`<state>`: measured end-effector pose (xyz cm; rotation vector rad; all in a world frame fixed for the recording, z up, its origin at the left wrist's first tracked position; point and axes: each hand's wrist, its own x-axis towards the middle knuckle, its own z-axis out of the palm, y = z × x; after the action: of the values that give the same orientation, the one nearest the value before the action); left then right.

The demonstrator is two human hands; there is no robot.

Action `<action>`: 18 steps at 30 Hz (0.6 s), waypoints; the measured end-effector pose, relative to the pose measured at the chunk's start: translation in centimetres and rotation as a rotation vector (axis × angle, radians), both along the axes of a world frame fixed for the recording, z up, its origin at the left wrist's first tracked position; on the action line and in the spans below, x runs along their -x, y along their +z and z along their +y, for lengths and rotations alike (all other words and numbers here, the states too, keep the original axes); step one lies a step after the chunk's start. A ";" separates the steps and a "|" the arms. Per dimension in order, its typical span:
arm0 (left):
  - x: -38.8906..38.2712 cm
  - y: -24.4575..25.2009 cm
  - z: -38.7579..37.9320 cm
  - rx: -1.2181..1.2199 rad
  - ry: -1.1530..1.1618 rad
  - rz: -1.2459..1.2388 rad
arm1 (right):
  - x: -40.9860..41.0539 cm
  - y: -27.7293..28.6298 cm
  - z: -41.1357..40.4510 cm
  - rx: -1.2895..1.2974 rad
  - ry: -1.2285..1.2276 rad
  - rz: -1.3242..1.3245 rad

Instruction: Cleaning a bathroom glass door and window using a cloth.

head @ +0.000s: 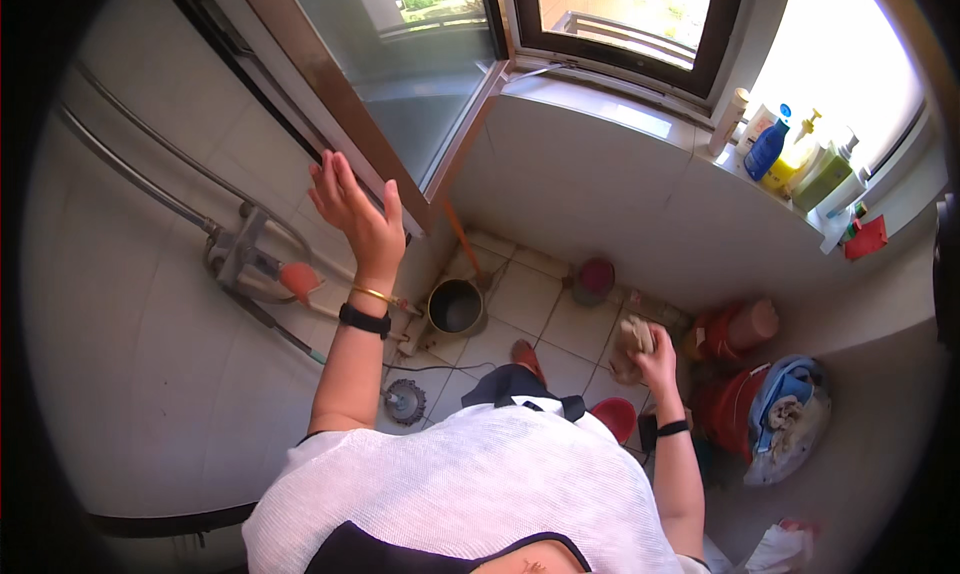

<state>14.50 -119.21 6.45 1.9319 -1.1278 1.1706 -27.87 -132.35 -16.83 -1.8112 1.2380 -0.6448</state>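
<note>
My left hand (360, 217) is raised beside the lower corner of a swung-in window sash (322, 78) with a brown frame. Its thumb stands away from the fingers and nothing is in it; whether the palm touches the frame I cannot tell. Low on the right, my right hand (658, 360) grips a crumpled beige cloth (636, 337), part of which hangs down above the tiled floor (525, 296). A red basin (615, 418) is on the floor near that hand, partly hidden by my body.
Bottles (766, 150) line the windowsill at right. On the floor are a dark bucket (456, 307), a small pot (594, 280) and a red bucket (724, 405) heaped with cloths (787, 401). A shower mixer (247, 255) juts from the left wall above a round brush (405, 401).
</note>
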 end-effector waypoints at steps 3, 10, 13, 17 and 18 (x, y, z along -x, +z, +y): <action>-1.5 -0.2 -1.6 -0.023 -0.031 -0.014 | -6.7 7.7 -2.3 0.024 0.137 -0.213; -4.2 -2.4 -3.2 0.022 0.092 -0.136 | -19.1 17.9 -6.7 -0.206 0.435 -0.665; -4.3 -3.0 -3.3 0.049 0.080 -0.132 | -24.8 22.4 -9.1 -0.237 0.593 -0.861; -4.2 -3.1 -3.0 0.045 0.076 -0.138 | -32.1 31.7 -10.7 0.107 0.745 -1.051; -4.1 -3.1 -2.8 0.041 0.075 -0.125 | -33.5 33.9 -10.6 0.192 0.729 -1.090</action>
<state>18.58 -122.06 3.36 1.9063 -1.0940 1.3615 5.64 -142.98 17.04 -1.4888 -0.2047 -1.0916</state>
